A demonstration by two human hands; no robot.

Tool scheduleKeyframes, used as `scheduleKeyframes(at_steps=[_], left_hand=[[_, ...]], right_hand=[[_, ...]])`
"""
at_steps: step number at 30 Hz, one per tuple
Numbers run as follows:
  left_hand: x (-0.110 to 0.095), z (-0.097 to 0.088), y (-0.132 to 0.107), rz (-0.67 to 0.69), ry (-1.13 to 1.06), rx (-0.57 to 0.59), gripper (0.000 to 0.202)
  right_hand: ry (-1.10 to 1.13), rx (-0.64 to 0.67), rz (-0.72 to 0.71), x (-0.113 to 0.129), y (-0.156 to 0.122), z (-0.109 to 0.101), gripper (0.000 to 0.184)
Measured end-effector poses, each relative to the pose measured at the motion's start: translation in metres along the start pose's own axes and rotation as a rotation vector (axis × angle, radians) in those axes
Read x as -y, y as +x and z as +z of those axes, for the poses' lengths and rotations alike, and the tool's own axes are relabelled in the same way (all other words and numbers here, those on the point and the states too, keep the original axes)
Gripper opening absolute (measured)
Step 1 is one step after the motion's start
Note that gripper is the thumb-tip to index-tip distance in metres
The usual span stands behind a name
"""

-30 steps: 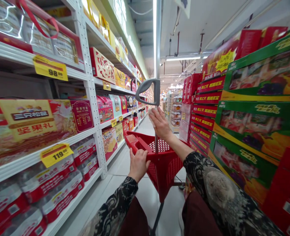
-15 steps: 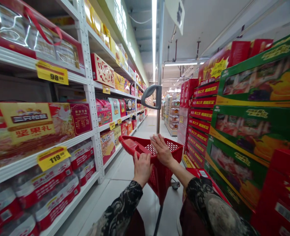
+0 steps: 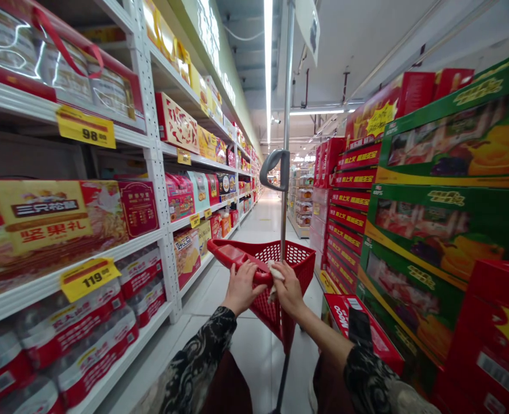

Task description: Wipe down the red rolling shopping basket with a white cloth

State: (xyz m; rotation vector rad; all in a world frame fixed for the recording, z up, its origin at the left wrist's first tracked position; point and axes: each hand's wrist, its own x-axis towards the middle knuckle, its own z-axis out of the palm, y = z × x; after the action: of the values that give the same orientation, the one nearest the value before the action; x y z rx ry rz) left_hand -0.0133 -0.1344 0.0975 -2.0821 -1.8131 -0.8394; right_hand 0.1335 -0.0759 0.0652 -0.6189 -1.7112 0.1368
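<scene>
In the head view a red plastic shopping basket [image 3: 268, 301] with perforated walls stands mid-aisle, fixed to a metal pole [image 3: 284, 218] that carries a grey loop handle [image 3: 275, 170]. My left hand [image 3: 242, 287] grips the near left part of the basket's rim, fingers over it and the thumb along the edge. A crumpled white cloth or tissue [image 3: 275, 275] is pinched in my right hand [image 3: 290, 291] and pressed on the rim near the front corner, close to my left thumb. The fingertips of my right hand are partly hidden by the cloth.
White shelves [image 3: 161, 253] with boxed goods and bottle packs run along the left. Stacked green boxes [image 3: 444, 230] and red cartons [image 3: 352, 198] line the right. A red box [image 3: 368, 333] lies low by my right forearm. The tiled aisle floor [image 3: 265, 218] stretches ahead.
My right hand has come down from above the basket to its rim, and the white cloth shows more. My left hand has shifted slightly left, its thumb now visible. The basket and pole have turned slightly.
</scene>
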Motion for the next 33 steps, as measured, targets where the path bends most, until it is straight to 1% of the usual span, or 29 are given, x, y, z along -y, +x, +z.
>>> scheduleKeyframes(at_steps=[2,4,6,11,15,17,19,21,24,27,29,31,33], left_hand=[[-0.011,0.002,0.000,0.007,0.015,-0.030,0.042],[-0.022,0.003,0.000,0.025,0.034,-0.053,0.039],[-0.030,0.002,0.000,0.051,0.058,-0.066,0.034],[-0.046,-0.003,0.000,0.098,0.131,-0.071,0.031],[-0.062,-0.001,0.003,0.100,0.185,-0.052,0.034],[-0.071,0.003,0.004,0.084,0.196,-0.046,0.038],[-0.075,0.008,0.005,0.069,0.179,-0.040,0.042],[-0.071,0.010,0.007,0.046,0.126,-0.025,0.049],[-0.052,0.007,0.013,-0.035,0.059,0.034,0.061],[-0.033,0.000,0.019,-0.056,0.064,0.122,0.063],[-0.029,-0.003,0.021,-0.055,0.073,0.137,0.062],[-0.030,-0.004,0.021,-0.067,0.081,0.124,0.061],[-0.034,-0.005,0.020,-0.069,0.092,0.120,0.060]], right_hand=[[0.029,-0.030,0.024,0.010,0.001,0.000,0.032],[0.084,-0.006,0.022,0.017,0.002,-0.004,0.031],[0.143,0.030,0.040,0.017,0.003,-0.011,0.031],[0.230,0.092,0.240,-0.001,0.007,-0.033,0.035],[0.256,0.121,0.294,-0.013,0.011,-0.045,0.035],[0.244,0.137,0.309,-0.017,0.014,-0.051,0.035],[0.224,0.154,0.313,-0.022,0.016,-0.058,0.035],[0.217,0.167,0.314,-0.026,0.017,-0.066,0.034],[0.217,0.162,0.325,-0.027,0.019,-0.074,0.034],[0.139,0.123,0.343,-0.015,0.020,-0.071,0.033],[0.041,0.141,0.268,0.000,0.019,-0.064,0.031],[-0.081,0.177,0.131,0.014,0.016,-0.056,0.030],[-0.194,0.189,0.020,0.023,0.013,-0.050,0.030]])
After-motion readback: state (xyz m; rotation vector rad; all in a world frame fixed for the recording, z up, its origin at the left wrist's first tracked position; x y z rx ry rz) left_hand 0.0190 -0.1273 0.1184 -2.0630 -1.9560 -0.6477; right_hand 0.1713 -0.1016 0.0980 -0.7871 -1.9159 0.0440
